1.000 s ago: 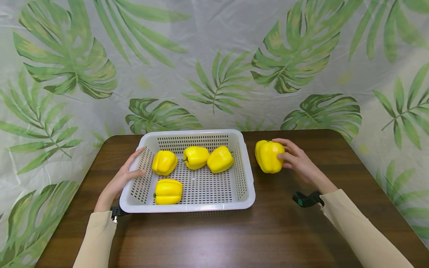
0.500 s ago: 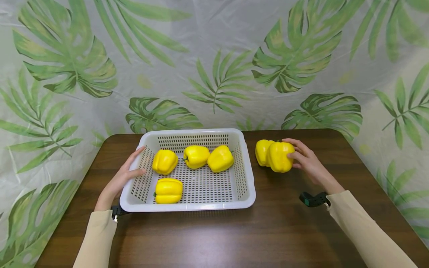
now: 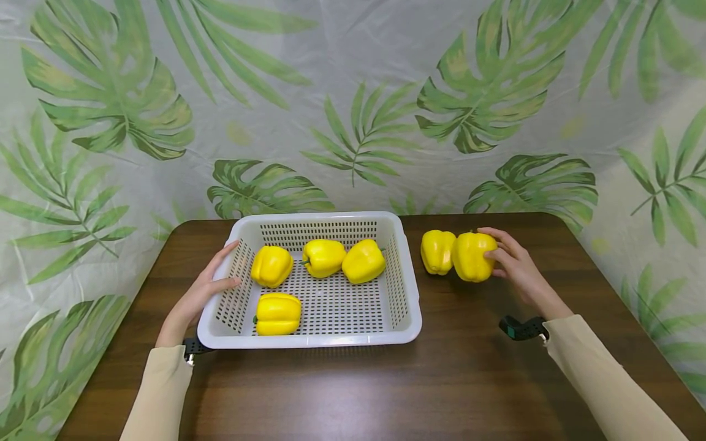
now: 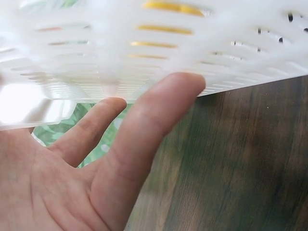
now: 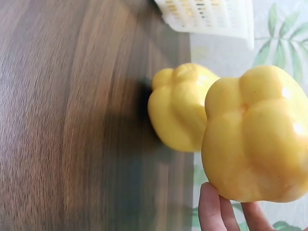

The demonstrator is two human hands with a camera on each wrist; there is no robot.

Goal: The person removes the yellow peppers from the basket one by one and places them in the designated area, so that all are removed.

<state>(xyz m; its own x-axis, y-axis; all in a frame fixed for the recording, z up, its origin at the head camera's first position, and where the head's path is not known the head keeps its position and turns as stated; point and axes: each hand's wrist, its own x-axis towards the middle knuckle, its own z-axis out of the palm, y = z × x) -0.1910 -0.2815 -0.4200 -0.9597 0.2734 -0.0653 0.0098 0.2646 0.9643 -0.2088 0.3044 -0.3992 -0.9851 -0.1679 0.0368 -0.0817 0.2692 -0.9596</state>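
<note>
A white perforated basket (image 3: 309, 342) stands on the table with several yellow bell peppers in it. My left hand (image 3: 201, 293) rests against its left side, thumb and fingers straight and spread. In the left wrist view, the thumb (image 4: 159, 113) lies at the slotted wall. To the right of the basket, my right hand (image 3: 515, 263) holds a yellow bell pepper (image 3: 472, 257) by its right side. Just left of that sits a second yellow bell pepper (image 3: 437, 252) on the table. Fingertips (image 5: 210, 204) show under the held pepper in the right wrist view; its far side is hidden.
Inside the basket, one bell pepper (image 3: 277, 314) lies at the front left and others lie along the back. The dark wooden table (image 3: 353, 392) reaches back to a leaf-patterned curtain (image 3: 358, 122). Black straps circle both wrists.
My right hand has moved to the right with its bell pepper, bringing the other loose pepper, partly hidden before, into fuller view. The left hand and basket stay in place.
</note>
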